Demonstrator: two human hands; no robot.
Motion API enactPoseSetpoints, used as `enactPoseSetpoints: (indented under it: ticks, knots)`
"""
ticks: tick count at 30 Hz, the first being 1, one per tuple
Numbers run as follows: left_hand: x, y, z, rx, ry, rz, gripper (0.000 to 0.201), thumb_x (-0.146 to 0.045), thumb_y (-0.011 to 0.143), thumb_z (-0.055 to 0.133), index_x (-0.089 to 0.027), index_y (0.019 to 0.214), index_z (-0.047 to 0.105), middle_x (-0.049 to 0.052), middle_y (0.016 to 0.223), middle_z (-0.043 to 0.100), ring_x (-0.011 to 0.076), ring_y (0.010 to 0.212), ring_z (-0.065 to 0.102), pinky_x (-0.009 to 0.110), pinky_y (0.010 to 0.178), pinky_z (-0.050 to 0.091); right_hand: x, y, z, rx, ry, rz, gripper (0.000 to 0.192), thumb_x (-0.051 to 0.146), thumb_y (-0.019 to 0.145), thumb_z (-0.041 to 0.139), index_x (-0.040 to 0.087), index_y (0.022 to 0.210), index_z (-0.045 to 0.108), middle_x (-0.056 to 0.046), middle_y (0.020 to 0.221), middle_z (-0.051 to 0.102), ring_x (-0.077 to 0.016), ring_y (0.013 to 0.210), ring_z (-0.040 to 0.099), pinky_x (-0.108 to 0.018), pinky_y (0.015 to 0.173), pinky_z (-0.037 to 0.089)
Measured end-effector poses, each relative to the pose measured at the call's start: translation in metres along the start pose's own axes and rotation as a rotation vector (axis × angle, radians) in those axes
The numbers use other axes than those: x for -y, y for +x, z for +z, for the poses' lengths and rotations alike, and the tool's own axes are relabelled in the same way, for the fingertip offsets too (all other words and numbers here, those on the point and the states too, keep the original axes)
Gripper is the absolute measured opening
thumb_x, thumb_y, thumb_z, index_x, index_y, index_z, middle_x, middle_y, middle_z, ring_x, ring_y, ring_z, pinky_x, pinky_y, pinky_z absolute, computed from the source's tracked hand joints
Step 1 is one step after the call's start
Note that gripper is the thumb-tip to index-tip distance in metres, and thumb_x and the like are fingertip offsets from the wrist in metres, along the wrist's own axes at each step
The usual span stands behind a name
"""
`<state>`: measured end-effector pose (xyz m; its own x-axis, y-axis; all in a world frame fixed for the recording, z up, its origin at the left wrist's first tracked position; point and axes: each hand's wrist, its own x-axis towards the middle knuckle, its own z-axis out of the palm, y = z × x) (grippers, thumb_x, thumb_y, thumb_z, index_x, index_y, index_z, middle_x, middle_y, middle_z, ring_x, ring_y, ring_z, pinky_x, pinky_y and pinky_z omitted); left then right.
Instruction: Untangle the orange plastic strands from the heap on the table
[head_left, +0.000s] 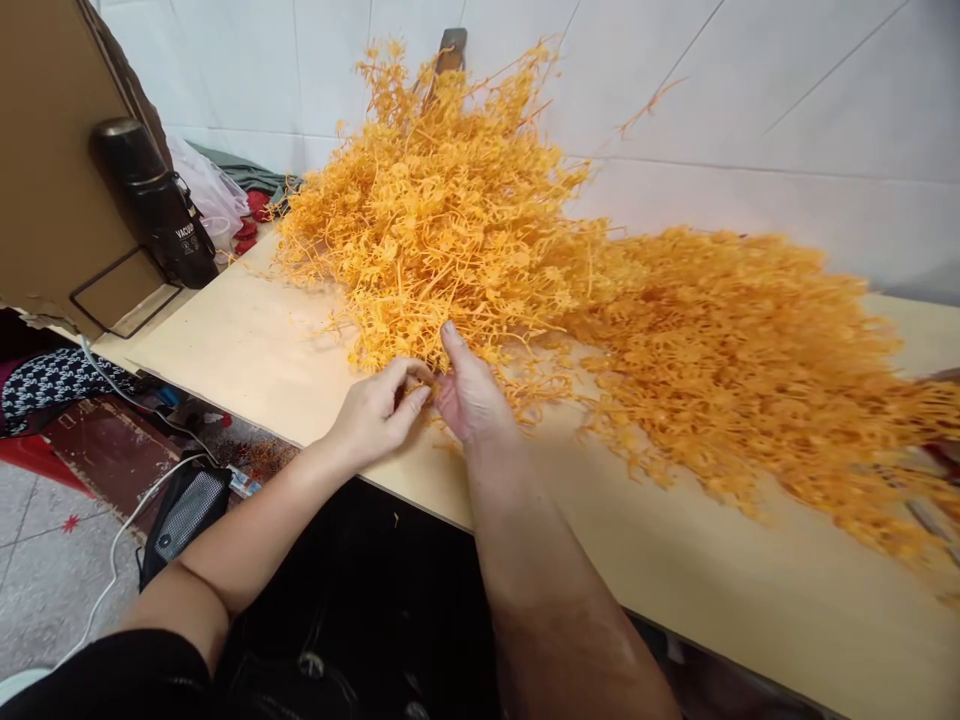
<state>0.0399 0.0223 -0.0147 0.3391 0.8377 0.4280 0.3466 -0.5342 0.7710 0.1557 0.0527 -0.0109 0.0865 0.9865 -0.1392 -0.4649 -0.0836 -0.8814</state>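
A big heap of orange artificial-looking flower sprigs (442, 220) lies on the pale tabletop (255, 340), just beyond my hands. At its near edge, my left hand (382, 410) is closed in a pinch of thumb and forefinger. A bit of orange sprig shows at those fingertips, mostly hidden. Close beside it, my right hand (472, 395) has its thumb stretched up against the sprigs, apart from the fingers. Those fingers point towards my left fingertips and are partly hidden behind the palm. A second orange pile (750, 360) spreads along the right.
A black vacuum flask (154, 200) leans by a cardboard box (45, 150) at the left. Behind it are a clear plastic bag (206, 185) and red scraps. A tiled wall (712, 120) backs the table. A white cable (116, 540) hangs down left, near a black mesh-sided bag (191, 510).
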Motion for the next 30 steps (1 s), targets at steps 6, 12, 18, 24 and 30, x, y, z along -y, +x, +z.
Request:
enactPoseSetpoints:
  ticks: [6, 12, 18, 24, 30]
  knots:
    - [-0.003, -0.010, 0.006, 0.026, -0.045, -0.108, 0.016, -0.030, 0.084, 0.040, -0.020, 0.093, 0.049, 0.001, 0.077, 0.057, 0.0115, 0.070, 0.053, 0.025, 0.069, 0.043, -0.004, 0.001, 0.000, -0.009, -0.057, 0.031, 0.027, 0.038, 0.056, 0.070, 0.020, 0.061, 0.051, 0.003, 0.059, 0.055, -0.0101, 0.053, 0.050, -0.024, 0.047, 0.040]
    - [-0.027, -0.031, 0.004, 0.132, -0.192, -0.138, 0.017, -0.027, 0.085, 0.038, -0.018, 0.092, 0.051, 0.004, 0.081, 0.061, 0.0114, 0.074, 0.056, 0.025, 0.073, 0.045, -0.017, 0.016, -0.010, -0.057, -0.192, -0.103, 0.034, 0.050, 0.062, 0.063, 0.021, 0.063, 0.046, 0.005, 0.050, 0.046, -0.0089, 0.047, 0.046, -0.023, 0.042, 0.035]
    - [-0.053, -0.029, 0.004, 0.360, -0.365, -0.107, 0.016, -0.025, 0.080, 0.042, -0.019, 0.085, 0.055, 0.005, 0.084, 0.061, 0.0120, 0.075, 0.056, 0.026, 0.070, 0.045, -0.012, 0.016, -0.014, -0.111, -0.200, -0.153, 0.035, 0.053, 0.064, 0.061, 0.021, 0.063, 0.046, 0.004, 0.052, 0.050, -0.0107, 0.051, 0.050, -0.025, 0.047, 0.039]
    - [-0.016, 0.005, -0.029, -0.148, -0.768, -0.644, 0.012, -0.010, 0.065, 0.039, -0.017, 0.073, 0.045, -0.003, 0.059, 0.043, 0.0046, 0.045, 0.036, 0.017, 0.041, 0.026, 0.000, 0.002, -0.008, -0.002, -0.081, -0.094, 0.028, 0.041, 0.059, 0.066, 0.020, 0.064, 0.049, 0.003, 0.058, 0.052, -0.0101, 0.053, 0.051, -0.024, 0.047, 0.038]
    - [-0.008, 0.018, -0.041, -0.083, -0.699, -0.715, 0.025, -0.037, 0.080, 0.040, -0.016, 0.073, 0.049, -0.002, 0.058, 0.040, 0.0048, 0.044, 0.036, 0.018, 0.039, 0.024, -0.001, 0.003, -0.007, 0.039, -0.068, -0.094, 0.018, 0.031, 0.058, 0.062, 0.019, 0.063, 0.050, 0.005, 0.059, 0.053, -0.0071, 0.049, 0.044, -0.022, 0.046, 0.035]
